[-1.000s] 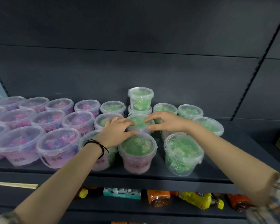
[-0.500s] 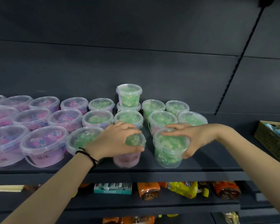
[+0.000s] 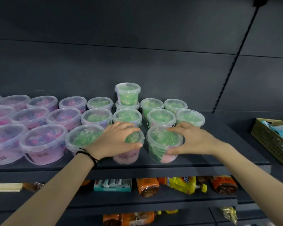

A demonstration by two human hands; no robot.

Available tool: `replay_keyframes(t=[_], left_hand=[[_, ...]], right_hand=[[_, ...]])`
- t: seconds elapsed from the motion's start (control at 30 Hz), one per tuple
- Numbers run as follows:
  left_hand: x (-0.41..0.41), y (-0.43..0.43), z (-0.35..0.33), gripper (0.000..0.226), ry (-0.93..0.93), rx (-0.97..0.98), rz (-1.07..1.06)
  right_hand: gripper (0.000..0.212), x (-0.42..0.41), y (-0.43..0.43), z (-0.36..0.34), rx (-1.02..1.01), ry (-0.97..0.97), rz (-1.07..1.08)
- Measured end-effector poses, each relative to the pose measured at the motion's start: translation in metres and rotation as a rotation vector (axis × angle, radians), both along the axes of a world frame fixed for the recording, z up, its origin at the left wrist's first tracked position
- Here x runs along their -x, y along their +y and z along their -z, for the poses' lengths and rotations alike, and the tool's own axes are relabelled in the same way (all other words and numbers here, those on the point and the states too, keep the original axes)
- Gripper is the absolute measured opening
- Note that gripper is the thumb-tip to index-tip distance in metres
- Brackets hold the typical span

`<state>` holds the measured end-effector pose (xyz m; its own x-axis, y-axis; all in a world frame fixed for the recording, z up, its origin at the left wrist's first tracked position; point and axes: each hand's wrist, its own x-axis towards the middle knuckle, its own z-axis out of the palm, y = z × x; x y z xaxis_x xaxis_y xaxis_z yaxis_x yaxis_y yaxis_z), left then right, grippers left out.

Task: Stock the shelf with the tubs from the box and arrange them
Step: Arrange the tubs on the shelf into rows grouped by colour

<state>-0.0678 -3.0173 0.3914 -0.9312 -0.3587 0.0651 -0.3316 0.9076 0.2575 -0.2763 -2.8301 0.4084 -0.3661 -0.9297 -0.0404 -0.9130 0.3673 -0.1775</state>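
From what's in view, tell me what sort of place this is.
Most likely a shop aisle: rows of sealed tubs on a dark shelf, a slotted upright on the back panel, and packaged snacks on the shelf below.

Bare forearms behind left hand [image 3: 116, 141] and right hand [image 3: 192, 141]; thin black cord bracelet [image 3: 88, 154] round left wrist, loose knotted ends, just above shelf front edge [image 3: 186, 170]
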Motion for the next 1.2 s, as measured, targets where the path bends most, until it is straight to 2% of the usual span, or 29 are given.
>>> replay_keyframes(t=[0.13,0.23,0.33,0.43,0.5,0.6,0.63,0.7,0.73,0.83,0.93,1.03,1.2], left_hand=[[0.004,0.011,0.0,0.064,0.053,0.024,0.053],[0.014,0.022,0.0,0.062,0.097,0.06,0.13],[0.023,0.026,0.003,0.06,0.109,0.132,0.177],[0.028,0.025,0.003,0.072,0.093,0.181,0.149],[0.031,0.026,0.001,0.077,0.071,0.158,0.126],[0.035,0.028,-0.002,0.082,0.078,0.109,0.136],[0.037,0.029,-0.002,0.083,0.081,0.099,0.142],[0.04,0.029,-0.001,0.083,0.082,0.097,0.137],[0.041,0.03,0.0,0.081,0.078,0.097,0.127],[0.045,0.033,0.005,0.072,0.075,0.094,0.099],[0.048,0.033,0.007,0.063,0.083,0.093,0.092],[0.046,0.031,0.006,0.055,0.099,0.033,0.119],[0.045,0.03,0.006,0.055,0.086,-0.033,0.134]], right_hand=[[0.091,-0.013,-0.008,0.02,0.108,0.012,0.076],[0.091,-0.023,-0.018,0.037,0.279,0.031,0.105],[0.095,-0.027,-0.02,0.046,0.394,-0.128,0.108],[0.099,-0.018,-0.013,0.047,0.467,-0.315,0.09],[0.077,-0.009,-0.006,0.046,0.501,-0.365,0.048],[0.016,0.006,0.002,0.044,0.635,-0.359,0.044],[0.01,0.015,0.004,0.044,0.699,-0.322,0.091],[0.02,0.041,0.005,0.044,0.757,-0.213,0.233],[0.031,0.056,0.004,0.043,0.718,-0.165,0.302],[0.055,0.089,0.004,0.041,0.423,-0.13,0.439],[0.052,0.101,0.006,0.044,0.357,-0.123,0.44],[0.047,0.099,0.006,0.046,0.419,-0.021,0.452],[0.038,0.098,0.004,0.046,0.544,-0.026,0.362]])
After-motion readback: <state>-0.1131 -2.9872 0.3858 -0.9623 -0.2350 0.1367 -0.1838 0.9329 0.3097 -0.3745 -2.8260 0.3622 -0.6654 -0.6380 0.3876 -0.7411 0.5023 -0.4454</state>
